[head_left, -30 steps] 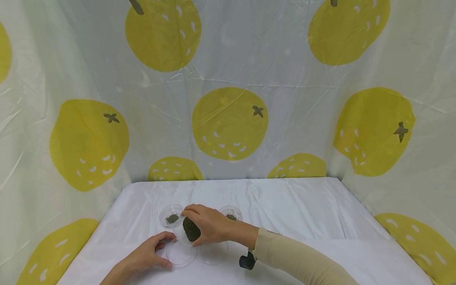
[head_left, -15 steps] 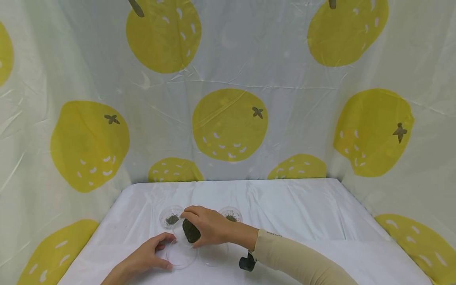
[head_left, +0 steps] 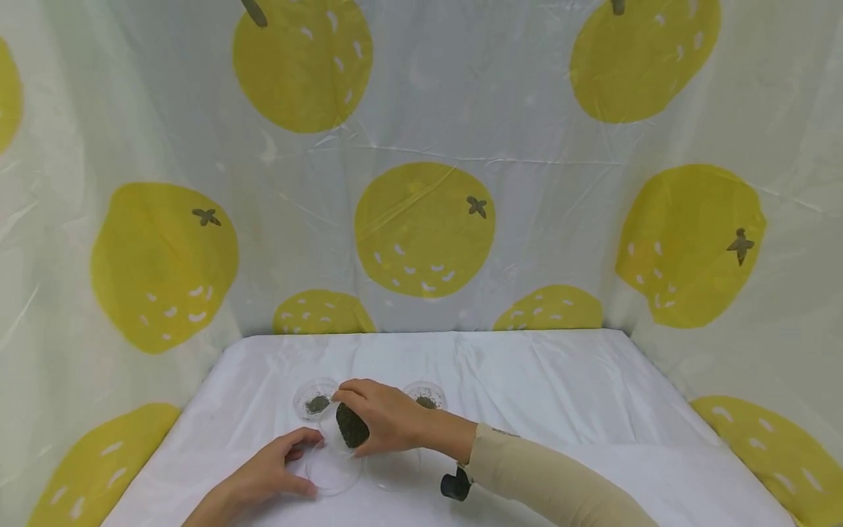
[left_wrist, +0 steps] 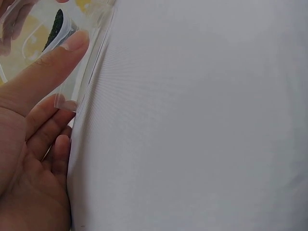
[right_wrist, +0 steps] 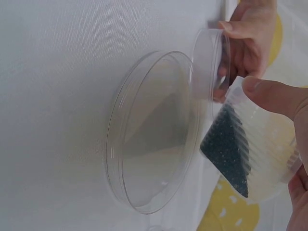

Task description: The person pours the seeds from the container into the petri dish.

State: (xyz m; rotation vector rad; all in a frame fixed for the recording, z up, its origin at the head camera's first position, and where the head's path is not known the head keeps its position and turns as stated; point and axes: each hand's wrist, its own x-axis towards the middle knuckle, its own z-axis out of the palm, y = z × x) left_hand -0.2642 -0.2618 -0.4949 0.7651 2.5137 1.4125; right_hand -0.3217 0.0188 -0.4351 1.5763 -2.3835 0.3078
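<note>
My right hand [head_left: 388, 419] grips a clear plastic tub [right_wrist: 269, 159] holding dark green granules [head_left: 352, 426]. The tub is tipped on its side, so the granules lie banked against its lower wall, near the rim. Below it, my left hand [head_left: 273, 467] holds a clear petri dish [head_left: 332, 489] by its edge, thumb on the near side and fingers at the far side. In the left wrist view the thumb [left_wrist: 74, 41] presses on the dish wall [left_wrist: 67, 91]. Beside that dish, a second clear petri dish [right_wrist: 115, 159] sits on the white cloth, under the right hand.
Two more clear dishes with small dark green heaps stand farther back, a left dish [head_left: 299, 402] and a right dish [head_left: 440, 391] partly behind my right hand. White cloth [head_left: 560, 410] covers the table. A fruit-patterned curtain [head_left: 421, 102] encloses the back and sides.
</note>
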